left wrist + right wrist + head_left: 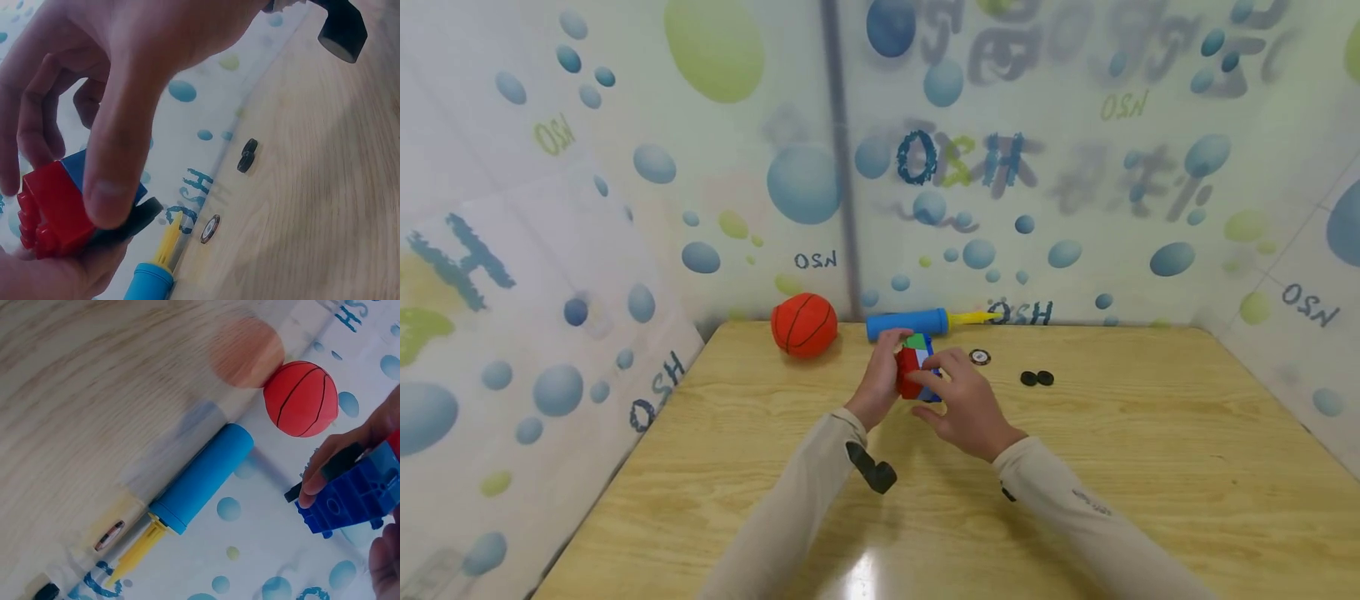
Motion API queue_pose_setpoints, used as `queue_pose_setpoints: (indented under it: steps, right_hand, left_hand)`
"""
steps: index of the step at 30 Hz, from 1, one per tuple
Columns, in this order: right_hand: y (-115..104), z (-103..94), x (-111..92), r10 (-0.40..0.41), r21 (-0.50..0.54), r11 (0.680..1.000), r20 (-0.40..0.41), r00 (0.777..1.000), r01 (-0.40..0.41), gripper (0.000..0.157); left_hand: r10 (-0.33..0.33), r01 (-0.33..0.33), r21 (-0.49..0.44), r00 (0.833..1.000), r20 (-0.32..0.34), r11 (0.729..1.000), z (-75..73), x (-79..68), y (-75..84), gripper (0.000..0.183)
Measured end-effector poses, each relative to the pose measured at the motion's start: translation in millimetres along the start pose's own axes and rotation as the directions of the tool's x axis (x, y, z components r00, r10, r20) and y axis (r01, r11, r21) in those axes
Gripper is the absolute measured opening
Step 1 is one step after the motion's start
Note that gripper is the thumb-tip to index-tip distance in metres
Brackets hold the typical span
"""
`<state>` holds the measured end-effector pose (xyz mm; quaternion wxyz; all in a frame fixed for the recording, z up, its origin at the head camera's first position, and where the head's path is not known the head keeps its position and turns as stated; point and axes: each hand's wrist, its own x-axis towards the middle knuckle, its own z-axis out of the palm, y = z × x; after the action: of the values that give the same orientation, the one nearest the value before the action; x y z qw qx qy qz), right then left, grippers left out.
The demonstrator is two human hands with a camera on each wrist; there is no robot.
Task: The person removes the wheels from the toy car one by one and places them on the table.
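Note:
A toy block car (909, 382) in red, blue, green and white is held up between both hands. Its blue underside (353, 495) and dark wheel pieces show in the right wrist view. My left hand (877, 383) grips it from the left, its fingers along the far side. From the right, my right hand (967, 408) pinches it, with fingertips on the upper face and the thumb lower down. Red studs (30, 225) point out at one end in the left wrist view. Part of the car is hidden behind the fingers.
A red ball (805, 326) with black lines sits at the table's back left. Beside it lies a blue pump (907, 323) with a yellow nozzle (973, 318). A round chip (980, 357) and two black wheels (1037, 378) lie right of the hands. Patterned walls enclose the wooden table (1120, 467).

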<state>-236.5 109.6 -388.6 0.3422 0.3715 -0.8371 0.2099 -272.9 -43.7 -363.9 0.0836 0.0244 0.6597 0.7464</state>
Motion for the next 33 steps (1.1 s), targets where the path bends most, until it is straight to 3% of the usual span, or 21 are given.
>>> queue_pose_setpoints:
  steps: [8,15,20,24,26,28,30,33]
  right_hand:
    - [-4,2.6,7,-0.135,-0.191,0.974,-0.043,0.99,0.124,0.039]
    - [-1,5.6,9,-0.145,-0.269,0.956,-0.085,0.986,0.118,0.038]
    - [5,2.9,7,-0.077,-0.238,0.97,-0.132,0.988,0.043,0.044]
    - [12,-1.1,6,0.071,-0.107,0.99,-0.164,0.984,-0.089,0.041]
    - [14,-4.7,7,0.156,-0.008,0.987,-0.155,0.975,-0.16,0.039]
    - [16,-9.6,7,0.239,0.096,0.969,-0.123,0.963,-0.228,0.038]
    - [18,-15.1,7,0.316,0.202,0.933,-0.057,0.947,-0.299,0.037]
    - [22,-23.8,8,0.417,0.352,0.839,0.076,0.906,-0.415,0.037]
  left_hand:
    - [-0.038,0.039,-0.038,0.999,0.026,0.999,2.4,-1.0,2.7,0.06]
    - [-0.072,0.076,-0.066,0.995,0.066,0.995,-3.2,-1.4,-0.3,0.057]
    - [-0.109,0.108,0.023,0.992,0.063,0.994,-10.1,-8.5,-1.8,0.055]
    - [-0.065,0.054,0.182,0.996,0.056,0.982,-13.0,-13.6,-2.8,0.048]
    - [0.017,-0.032,0.287,0.998,0.057,0.957,-14.3,-15.2,-4.9,0.042]
    - [0.137,-0.152,0.398,0.988,0.065,0.905,-16.0,-17.1,-6.5,0.036]
    - [0.26,-0.272,0.479,0.961,0.093,0.835,-17.8,-19.1,-6.1,0.034]
    - [0.383,-0.425,0.519,0.904,0.193,0.742,-20.2,-21.0,-1.2,0.037]
